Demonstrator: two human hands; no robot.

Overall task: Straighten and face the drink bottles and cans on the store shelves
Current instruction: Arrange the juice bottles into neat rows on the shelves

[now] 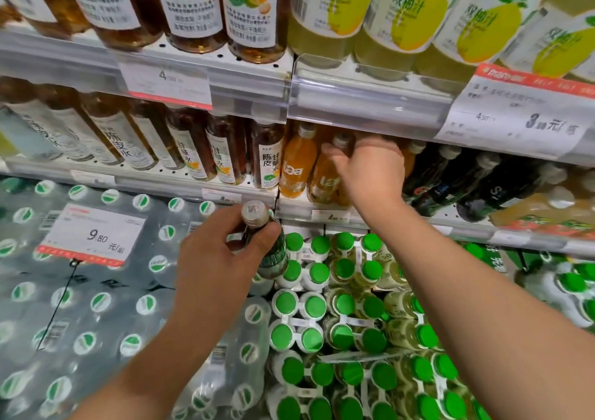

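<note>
Two hands are busy at once around the middle shelf (206, 183). The left hand (212, 258) hangs just below that shelf's front edge, thumb and fingers curled round the neck of a dark bottle (267, 242) with a pale cap, so this grip is pinching the bottle, which is off any shelf and tilted over the green-capped packs (338, 307). The right hand (370, 168) is on the middle shelf, right of the brown tea bottles (267, 159), its fingers wrapped about the neck of an orange bottle (325, 175); this grip is closed on that bottle, though the fingertips are partly hidden behind it. A second orange bottle (296, 165) stands just beside it on the left, and black bottles (450, 178) lean close on its right. The risk here looks like crowding: turning the orange bottle to face front with the knuckles so near its neighbours could nudge one over, and the black ones already tilt. The shelf above (370, 104) sits low over the caps, so lifting instead of twisting could knock its price rail. The dark bottle is held only near the top, one-handed and unwatched; a slack pinch could let it slip onto the packs below. Motion blur hides the labels' exact facing.
</note>
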